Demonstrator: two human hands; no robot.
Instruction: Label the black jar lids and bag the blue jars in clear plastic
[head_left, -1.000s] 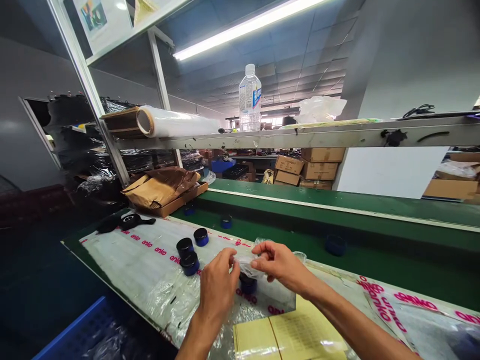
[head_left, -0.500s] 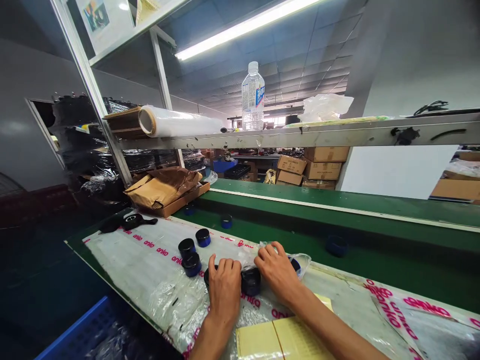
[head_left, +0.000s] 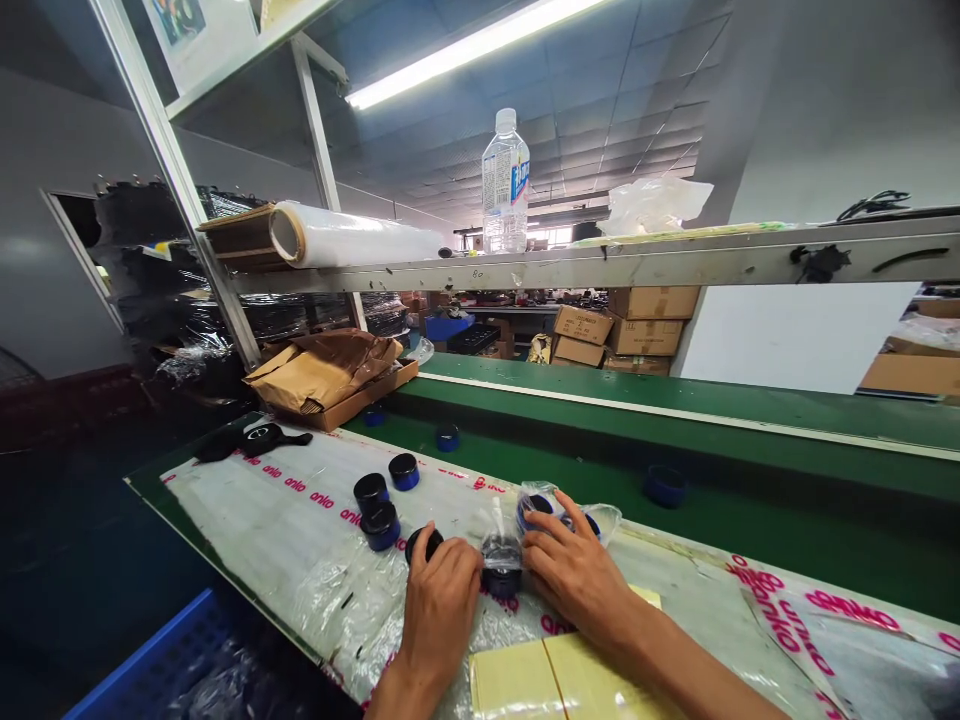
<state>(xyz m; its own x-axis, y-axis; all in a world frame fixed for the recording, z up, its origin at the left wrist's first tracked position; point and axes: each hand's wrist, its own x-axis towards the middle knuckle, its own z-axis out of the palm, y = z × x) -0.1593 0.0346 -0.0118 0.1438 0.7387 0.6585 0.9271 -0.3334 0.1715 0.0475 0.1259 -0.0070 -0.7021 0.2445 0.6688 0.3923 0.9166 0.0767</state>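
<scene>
Between my hands stands a round black jar (head_left: 501,580) with a clear plastic bag (head_left: 501,552) drawn over its top. My left hand (head_left: 444,590) is closed at the bag's left side; its thumb is hidden. Its raised index finger is at another black jar (head_left: 421,546). My right hand (head_left: 574,555) is curled at the bag's right side, fingers reaching over a blue-and-black jar (head_left: 535,507) in clear plastic. One more plastic-covered jar (head_left: 592,524) is partly hidden behind it. Left of my hands are several uncovered jars, among them a blue-sided one (head_left: 404,472).
Yellow sheets (head_left: 517,680) lie at the table's front. More jars, one of them blue (head_left: 665,486), lie on the green belt (head_left: 570,480). A cardboard tray (head_left: 367,395) and a black strap-like item (head_left: 262,438) are at left, with a blue crate (head_left: 150,660) below.
My right fingers have spread and shifted, uncovering the plastic-wrapped jar beside them. Clear plastic now shows over the jar between my hands. My left hand has moved slightly down, and the view has shifted a little.
</scene>
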